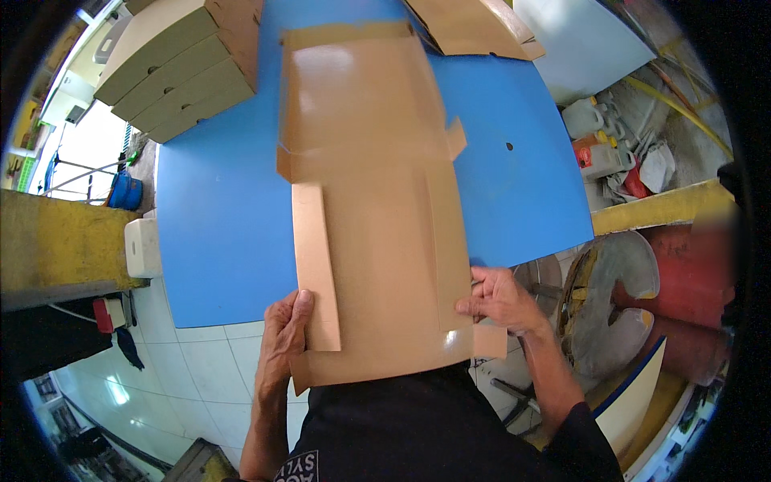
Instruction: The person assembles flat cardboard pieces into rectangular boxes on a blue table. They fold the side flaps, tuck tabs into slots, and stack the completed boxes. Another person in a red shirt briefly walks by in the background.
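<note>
A brown cardboard box blank lies opened out lengthwise before me, its near end close to my body and its far end on the blue table. My left hand grips its left edge, thumb on top of the folded-up side flap. On the opposite edge my right hand pinches the cardboard between thumb and fingers, beside a small corner tab. The left side flap is bent inward; the right side panel shows a crease and looks less folded. Fingers under the cardboard are partly hidden.
Several folded brown boxes are stacked at the table's far left. More flat cardboard lies at the far right of the blue table. A round-seated stool stands at right, plastic jugs beyond, and a white stool at left.
</note>
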Tool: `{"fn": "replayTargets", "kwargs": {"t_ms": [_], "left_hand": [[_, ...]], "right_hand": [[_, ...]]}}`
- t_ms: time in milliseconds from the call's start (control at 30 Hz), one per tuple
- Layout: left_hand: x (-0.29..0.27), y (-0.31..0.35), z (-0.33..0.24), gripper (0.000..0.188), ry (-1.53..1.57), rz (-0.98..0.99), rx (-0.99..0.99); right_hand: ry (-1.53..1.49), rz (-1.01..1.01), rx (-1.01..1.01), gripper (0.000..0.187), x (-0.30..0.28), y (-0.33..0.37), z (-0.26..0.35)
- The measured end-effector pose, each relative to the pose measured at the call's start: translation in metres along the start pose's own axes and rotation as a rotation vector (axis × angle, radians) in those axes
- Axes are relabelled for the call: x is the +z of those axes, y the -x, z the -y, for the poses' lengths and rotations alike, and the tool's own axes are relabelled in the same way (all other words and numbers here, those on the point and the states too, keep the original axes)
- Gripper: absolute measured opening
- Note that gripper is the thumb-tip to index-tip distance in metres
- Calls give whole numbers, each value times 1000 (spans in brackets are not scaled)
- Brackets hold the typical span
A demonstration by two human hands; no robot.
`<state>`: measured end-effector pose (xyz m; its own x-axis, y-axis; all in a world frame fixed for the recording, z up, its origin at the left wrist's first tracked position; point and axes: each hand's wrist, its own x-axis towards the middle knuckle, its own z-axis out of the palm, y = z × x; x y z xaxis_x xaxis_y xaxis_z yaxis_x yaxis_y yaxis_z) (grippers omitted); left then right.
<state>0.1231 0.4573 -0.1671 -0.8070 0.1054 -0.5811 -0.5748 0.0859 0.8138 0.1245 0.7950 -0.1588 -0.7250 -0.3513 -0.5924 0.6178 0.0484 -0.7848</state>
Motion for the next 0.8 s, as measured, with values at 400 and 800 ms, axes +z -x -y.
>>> {"fn": "replayTargets", "kwargs": {"t_ms": [400,800], "left_hand": [[24,-6,7,44,-377,-305,249],[24,7,14,54,-150,-367,79]], "right_hand": [[-117,49,21,57,-27,-9,-10],[-261,-37,59,44,10,21,-25]]}}
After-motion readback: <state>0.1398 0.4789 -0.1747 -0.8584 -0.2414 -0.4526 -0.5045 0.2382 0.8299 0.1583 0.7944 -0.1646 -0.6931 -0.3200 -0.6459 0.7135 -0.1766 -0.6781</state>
